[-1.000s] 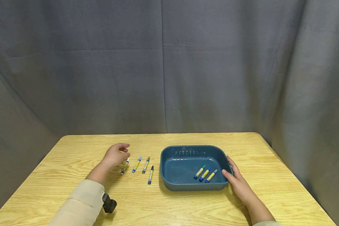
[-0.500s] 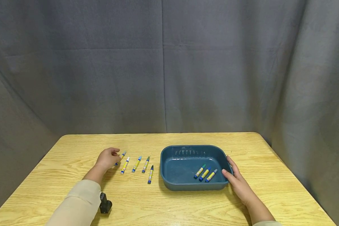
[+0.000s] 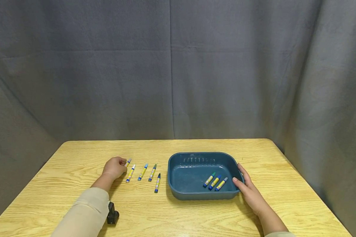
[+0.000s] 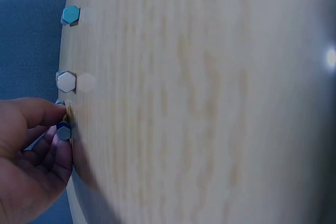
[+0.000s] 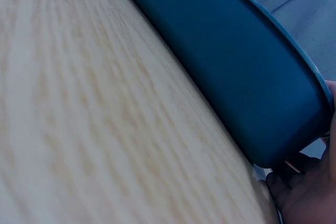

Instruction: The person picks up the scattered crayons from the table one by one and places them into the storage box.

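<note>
In the head view, my left hand is at the left end of a row of yellow-wrapped crayons. Its thumb and fingers pinch a grey-blue-tipped crayon, whose lower part is hidden by the hand; the left wrist view shows this crayon's end between the fingers, low at the table. Beside it lie a white crayon, a light blue crayon, a green crayon and a dark crayon. My right hand grips the right end of a dark blue plastic basin, thumb over the rim.
Three crayons, green, blue and pale grey-blue, lie side by side in the basin's right half. The wooden table extends back to grey curtains. A small black device sits at the left wrist.
My left hand has moved left from above the white crayon to the leftmost crayon and has closed its fingers on it. The right hand stays on the basin.
</note>
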Demonstrator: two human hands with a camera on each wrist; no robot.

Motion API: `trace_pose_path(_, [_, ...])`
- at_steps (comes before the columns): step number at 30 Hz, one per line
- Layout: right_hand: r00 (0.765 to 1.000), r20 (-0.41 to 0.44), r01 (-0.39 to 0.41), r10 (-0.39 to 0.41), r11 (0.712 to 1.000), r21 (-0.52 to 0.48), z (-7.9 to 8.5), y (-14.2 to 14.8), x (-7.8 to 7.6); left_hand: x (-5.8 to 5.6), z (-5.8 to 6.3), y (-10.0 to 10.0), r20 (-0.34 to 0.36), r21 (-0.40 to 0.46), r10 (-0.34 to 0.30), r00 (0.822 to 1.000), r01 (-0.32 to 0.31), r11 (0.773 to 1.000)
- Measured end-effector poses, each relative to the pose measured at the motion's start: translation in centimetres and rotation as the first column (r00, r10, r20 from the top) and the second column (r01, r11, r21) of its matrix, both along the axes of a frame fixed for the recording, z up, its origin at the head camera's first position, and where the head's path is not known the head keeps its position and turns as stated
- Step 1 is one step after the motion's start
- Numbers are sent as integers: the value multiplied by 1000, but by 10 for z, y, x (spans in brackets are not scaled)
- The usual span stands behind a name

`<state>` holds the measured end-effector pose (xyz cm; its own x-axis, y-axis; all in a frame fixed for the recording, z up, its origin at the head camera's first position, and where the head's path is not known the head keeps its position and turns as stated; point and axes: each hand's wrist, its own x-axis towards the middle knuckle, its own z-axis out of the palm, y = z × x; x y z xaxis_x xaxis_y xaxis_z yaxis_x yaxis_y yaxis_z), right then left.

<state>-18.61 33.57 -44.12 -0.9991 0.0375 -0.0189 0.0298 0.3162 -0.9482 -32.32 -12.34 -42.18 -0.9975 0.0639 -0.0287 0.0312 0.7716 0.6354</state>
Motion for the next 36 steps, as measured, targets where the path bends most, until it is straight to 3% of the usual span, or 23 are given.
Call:
trace_pose_path(9, [1000, 10, 0, 0, 1000, -1, 0, 0, 0, -2, -2, 0, 3, -12, 0, 1000, 0, 1000])
trace_pose_path(17, [1000, 7, -1, 1, 1000, -9, 1, -1, 1, -1, 9, 12, 5, 128, -16, 1000, 15, 992])
trace_pose_path(24, [1000, 3, 3, -3, 1000, -2, 1, -1, 1, 2, 28, 41, -39, 174, -89, 995, 95, 980])
trace_pose_path(36, [1000, 0, -2, 2, 1000, -1, 0, 0, 1, 18, 53, 110, -103, 285, -221, 970, 241, 928])
